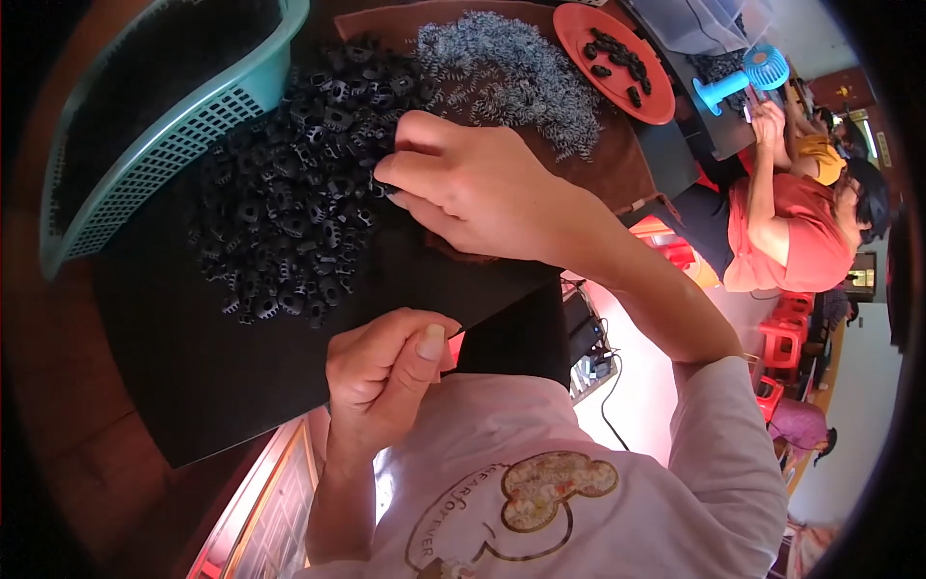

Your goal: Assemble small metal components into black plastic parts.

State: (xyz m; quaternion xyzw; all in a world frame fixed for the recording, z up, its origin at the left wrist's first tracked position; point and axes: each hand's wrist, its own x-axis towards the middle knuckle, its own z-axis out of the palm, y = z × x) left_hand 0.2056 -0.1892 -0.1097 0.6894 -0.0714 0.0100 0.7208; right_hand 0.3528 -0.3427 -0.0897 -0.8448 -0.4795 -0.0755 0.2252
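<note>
Two hands (473, 183) (381, 372), one basket (183, 143), one black-clip heap (285, 193)

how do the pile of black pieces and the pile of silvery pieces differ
The black pile is dark, while the silvery pile is pale with a bluish tint. The black pile's pieces are chunky and toothed; the silvery pile's are much smaller and thinner. The silvery pile lies on a brown cloth, the black pile largely on the black tabletop. Both are loose heaps.
</note>
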